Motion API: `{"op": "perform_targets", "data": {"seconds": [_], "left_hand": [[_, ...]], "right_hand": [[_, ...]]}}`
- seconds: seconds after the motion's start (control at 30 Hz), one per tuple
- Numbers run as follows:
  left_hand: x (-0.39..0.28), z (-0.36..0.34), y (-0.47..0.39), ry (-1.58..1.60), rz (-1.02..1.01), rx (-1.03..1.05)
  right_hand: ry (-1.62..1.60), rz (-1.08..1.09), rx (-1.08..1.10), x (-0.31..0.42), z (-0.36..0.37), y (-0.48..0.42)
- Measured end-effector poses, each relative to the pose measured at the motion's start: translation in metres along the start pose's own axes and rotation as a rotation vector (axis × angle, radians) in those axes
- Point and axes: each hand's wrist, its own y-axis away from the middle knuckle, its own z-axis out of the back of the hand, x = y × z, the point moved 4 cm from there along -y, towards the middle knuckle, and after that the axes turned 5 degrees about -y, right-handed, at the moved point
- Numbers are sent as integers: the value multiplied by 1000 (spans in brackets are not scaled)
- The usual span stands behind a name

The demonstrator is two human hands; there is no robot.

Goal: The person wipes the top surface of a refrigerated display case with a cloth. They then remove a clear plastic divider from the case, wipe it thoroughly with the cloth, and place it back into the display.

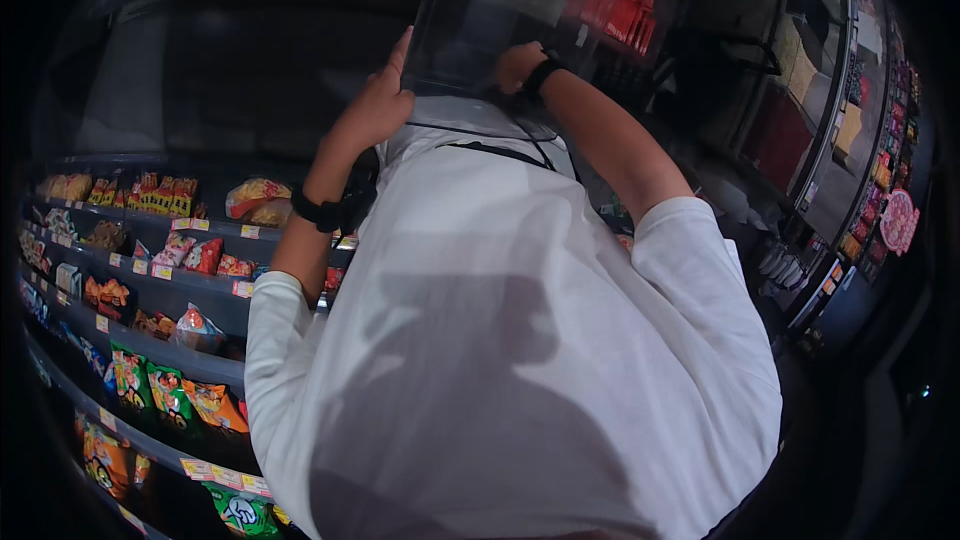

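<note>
A clear plastic box (pixel 487 37) is in front of my waist, its near edge close to my white shirt. My left hand (pixel 382 101) is against the box's left side, with the index finger stretched along the edge and the other fingers mostly hidden. At the near right part of the box is my right hand (pixel 520 67), its fingers curled. Whether it grips the wall or something small cannot be made out. Red packets (pixel 630 7) show beyond the right hand, blurred behind clear plastic.
Shelves on the left hold bagged snacks (pixel 172 394) and yellow-and-red packets (pixel 161 193), with price tags (pixel 225 474) along the edges. To the right stand bins of loose grain-like goods (pixel 799 60) and a rack of small packets (pixel 874 195). A pink round sign (pixel 898 221) hangs there.
</note>
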Motion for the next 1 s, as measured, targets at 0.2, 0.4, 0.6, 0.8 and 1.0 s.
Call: {"op": "perform_targets", "data": {"seconds": [0.2,0.4,0.6,0.8,1.0], "left_hand": [[-20,9,2,-18,100,64],[-14,8,-2,-83,43,18],[-33,21,2,-164,83,47],[-94,42,9,-603,-9,-281],[-202,6,14,-499,-717,22]], "right_hand": [[-481,193,-271,-73,66,67],[-1071,433,-570,-100,64,165],[-1943,495,-664,-123,-17,195],[-2186,631,-725,-122,-71,201],[-2536,621,-831,-108,-103,203]]}}
